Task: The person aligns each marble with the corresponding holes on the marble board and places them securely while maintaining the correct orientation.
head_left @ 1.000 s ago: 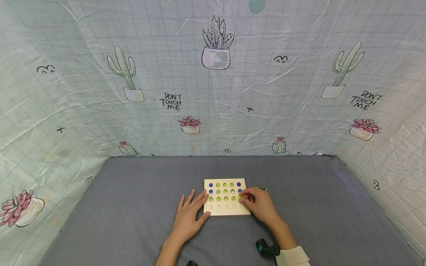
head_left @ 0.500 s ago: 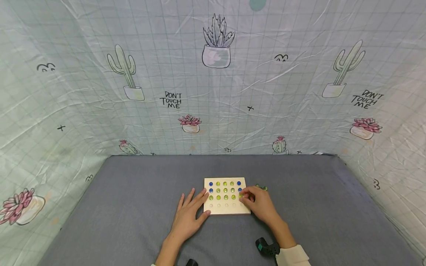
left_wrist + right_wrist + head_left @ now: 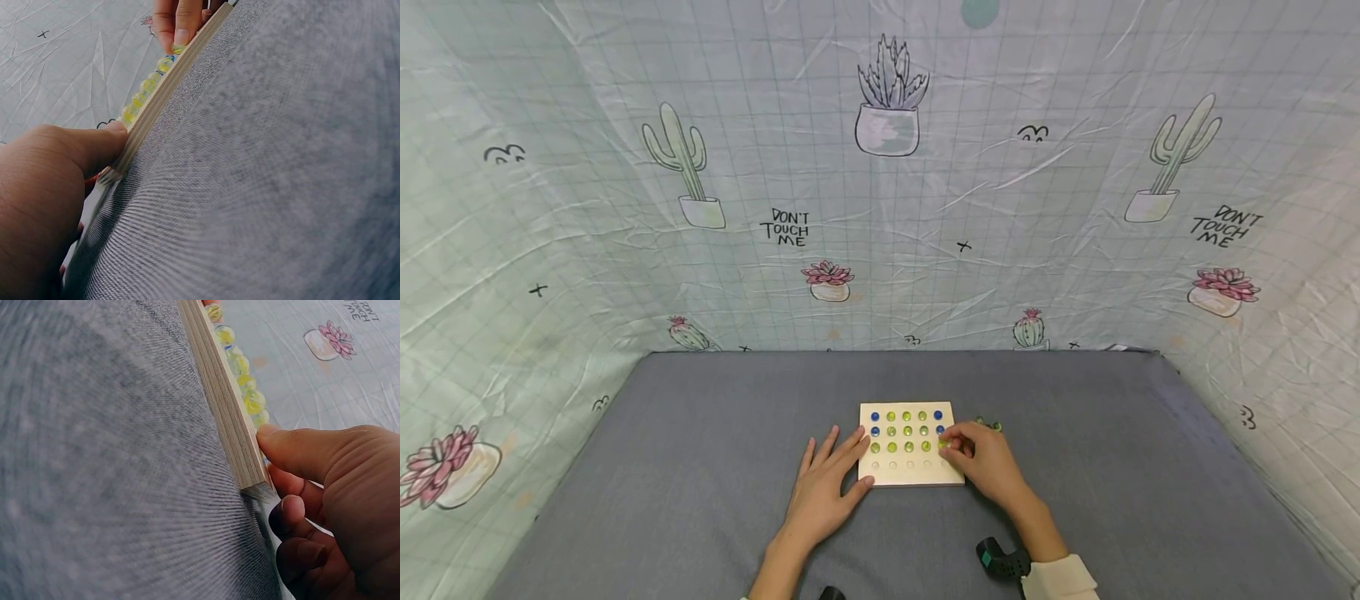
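Note:
A pale wooden board (image 3: 917, 477) with rows of round hollows lies flat on the table. Yellow-green marbles (image 3: 909, 447) and a few blue marbles (image 3: 876, 416) fill its three far rows; several bare hollows show in the near row. My left hand (image 3: 826, 493) rests along the board's left edge, fingers spread and straight, its thumb (image 3: 106, 147) on the near corner. At the right end of the third row, my right hand (image 3: 987, 461) pinches a yellow-green marble (image 3: 179, 48) between thumb and finger, low against the board. My fingers partly cover that marble.
Several loose green marbles (image 3: 996, 426) lie just beyond my right hand, partly hidden by it. A grey cloth (image 3: 737, 417) covers the table, and a cactus-print curtain (image 3: 955, 192) rises at the back and sides. A black wrist device (image 3: 1002, 560) sits by my right wrist.

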Demonstrator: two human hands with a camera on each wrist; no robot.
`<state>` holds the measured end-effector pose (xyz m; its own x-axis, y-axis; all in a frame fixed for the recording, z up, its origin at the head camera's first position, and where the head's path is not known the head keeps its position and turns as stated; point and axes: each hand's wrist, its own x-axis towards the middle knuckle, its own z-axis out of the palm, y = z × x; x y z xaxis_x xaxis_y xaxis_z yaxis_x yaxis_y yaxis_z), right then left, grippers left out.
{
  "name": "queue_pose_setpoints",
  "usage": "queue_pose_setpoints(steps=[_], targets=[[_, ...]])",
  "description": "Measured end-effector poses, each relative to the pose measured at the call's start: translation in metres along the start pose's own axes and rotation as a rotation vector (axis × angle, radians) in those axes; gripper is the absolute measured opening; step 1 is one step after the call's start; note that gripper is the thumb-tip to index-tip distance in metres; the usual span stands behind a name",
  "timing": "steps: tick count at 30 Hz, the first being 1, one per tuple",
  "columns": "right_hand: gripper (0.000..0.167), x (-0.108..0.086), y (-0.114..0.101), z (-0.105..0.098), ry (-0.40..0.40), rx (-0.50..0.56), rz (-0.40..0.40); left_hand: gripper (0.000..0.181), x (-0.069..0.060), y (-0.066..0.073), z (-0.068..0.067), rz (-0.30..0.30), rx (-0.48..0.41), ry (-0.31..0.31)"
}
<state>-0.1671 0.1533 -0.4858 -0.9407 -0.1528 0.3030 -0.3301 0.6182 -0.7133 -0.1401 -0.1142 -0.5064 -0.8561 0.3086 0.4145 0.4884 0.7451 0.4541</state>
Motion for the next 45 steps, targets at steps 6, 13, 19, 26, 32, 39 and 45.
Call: queue_pose_setpoints(steps=[6, 13, 19, 26, 32, 39, 45], targets=[[0.014, 0.000, 0.000, 0.000, -0.017, 0.000, 0.029, 0.057, 0.000, 0.001, -0.001, -0.010, 0.000, -0.014], [0.015, 0.001, 0.000, -0.001, -0.016, 0.003, 0.037, 0.057, 0.000, 0.000, -0.001, -0.032, 0.005, -0.040], [0.016, 0.002, 0.001, -0.003, -0.015, -0.001, 0.045, 0.057, 0.001, 0.001, -0.001, -0.015, 0.006, -0.019], [0.015, 0.001, -0.001, -0.006, -0.015, 0.006, 0.036, 0.056, 0.001, 0.001, -0.002, -0.024, 0.014, -0.030], [0.015, 0.002, -0.002, -0.009, -0.013, 0.012, 0.045, 0.055, 0.000, 0.001, -0.001, -0.017, 0.018, -0.020], [0.013, 0.003, -0.002, -0.012, 0.012, 0.000, 0.019, 0.055, 0.001, 0.000, 0.000, 0.012, 0.016, 0.013], [0.014, 0.003, -0.001, -0.015, 0.024, 0.018, 0.014, 0.056, 0.001, 0.001, -0.002, -0.022, 0.009, -0.027]])
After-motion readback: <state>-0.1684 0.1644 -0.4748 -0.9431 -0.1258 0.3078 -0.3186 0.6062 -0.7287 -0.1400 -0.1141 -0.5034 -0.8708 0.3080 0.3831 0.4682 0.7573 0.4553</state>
